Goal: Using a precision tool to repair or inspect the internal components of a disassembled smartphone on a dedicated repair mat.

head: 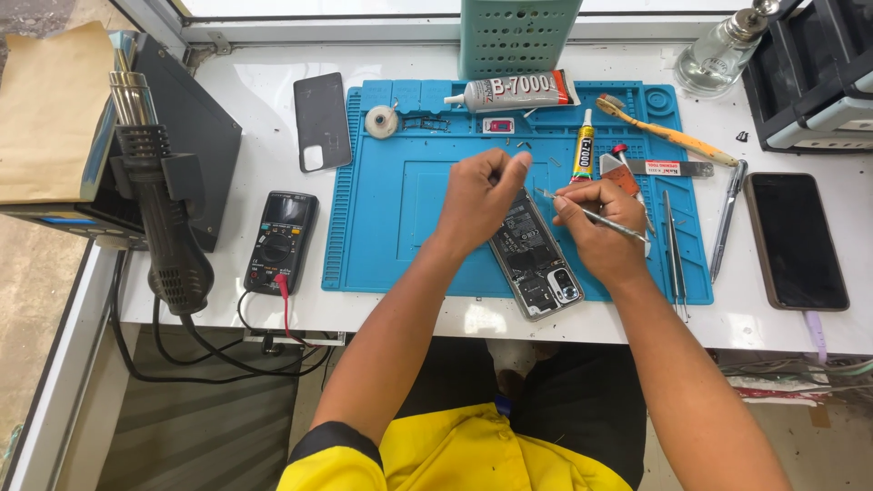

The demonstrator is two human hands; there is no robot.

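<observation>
Blue mat (391, 209): two glue tubes (514, 92), one opened phone (536, 259)

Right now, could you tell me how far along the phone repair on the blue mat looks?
Done: the phone lies opened, internals exposed, its grey back cover set aside off the blue mat. In hand: the right hand holds tweezers at the phone's upper end, while the left hand hovers pinched above it. Left: the cover is not yet refitted; glue tubes lie nearby.

Two phones — one opened (536, 259), one whole (798, 241) — two glue tubes (514, 92) (583, 152), one meter (281, 241), one heat gun (159, 214), one toothbrush (664, 132).
</observation>
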